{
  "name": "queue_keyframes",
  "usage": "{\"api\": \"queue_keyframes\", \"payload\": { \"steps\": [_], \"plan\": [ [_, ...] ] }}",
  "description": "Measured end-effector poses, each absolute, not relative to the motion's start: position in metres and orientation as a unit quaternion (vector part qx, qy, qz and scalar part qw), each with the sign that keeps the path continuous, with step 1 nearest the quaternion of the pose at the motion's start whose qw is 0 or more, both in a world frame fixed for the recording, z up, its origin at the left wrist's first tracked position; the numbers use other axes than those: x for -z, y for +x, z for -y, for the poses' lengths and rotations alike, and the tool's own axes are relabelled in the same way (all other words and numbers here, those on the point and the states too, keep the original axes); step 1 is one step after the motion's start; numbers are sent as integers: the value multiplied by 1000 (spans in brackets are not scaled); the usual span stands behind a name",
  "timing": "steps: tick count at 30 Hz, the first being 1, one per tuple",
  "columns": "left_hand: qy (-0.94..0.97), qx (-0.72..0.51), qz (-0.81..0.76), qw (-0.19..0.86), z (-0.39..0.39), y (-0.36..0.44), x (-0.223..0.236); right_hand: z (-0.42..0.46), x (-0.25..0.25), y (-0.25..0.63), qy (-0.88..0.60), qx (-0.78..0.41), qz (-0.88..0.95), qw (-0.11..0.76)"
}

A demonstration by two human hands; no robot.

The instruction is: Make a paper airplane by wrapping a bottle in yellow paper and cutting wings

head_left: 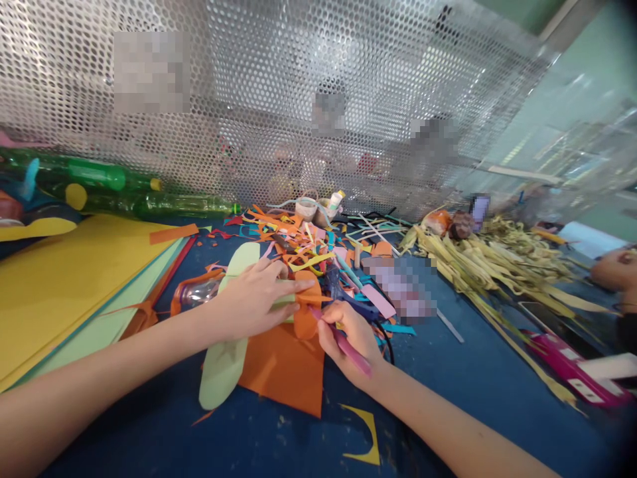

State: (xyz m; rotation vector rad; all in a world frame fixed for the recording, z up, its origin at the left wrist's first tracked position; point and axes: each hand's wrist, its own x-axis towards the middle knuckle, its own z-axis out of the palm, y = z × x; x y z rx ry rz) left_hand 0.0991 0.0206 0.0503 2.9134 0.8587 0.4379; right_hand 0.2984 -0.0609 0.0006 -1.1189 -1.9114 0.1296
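Note:
My left hand (259, 295) lies flat with its fingers stretched out, pressing on paper cut-outs. Beneath its fingertips is an orange paper cut-out with rounded ends (307, 325). A pale green paper shape, long and rounded (223, 375), passes under the same hand. My right hand (351, 338) is closed round a pink pen (355, 355), whose tip points at the orange cut-out's right edge; whether it touches is too small to tell. Under these pieces lies an orange paper sheet (288, 372). A clear plastic bottle piece with an orange rim (196, 292) is beside my left wrist.
Yellow and green sheets (74, 279) are stacked at left, with green bottles (189, 204) behind. Paper scraps (298, 239) pile up ahead, near a small glue bottle (337, 198). Dried husks (488, 259) and a magenta case (577, 368) lie right. Another person's hand (614, 269) rests at the far right.

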Motion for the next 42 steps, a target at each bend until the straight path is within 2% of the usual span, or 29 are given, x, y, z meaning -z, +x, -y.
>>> {"api": "queue_keyframes", "payload": {
  "steps": [22, 29, 42],
  "plan": [
    [949, -144, -276, 40, -21, 100, -51, 62, -1, 296, -450, -35, 781, 433],
    [949, -143, -277, 44, -21, 99, -52, 66, -2, 303, -443, -10, 759, 477],
    [950, -159, -266, 45, -22, 99, -51, 63, -4, 301, -469, -15, 758, 453]
  ]
}}
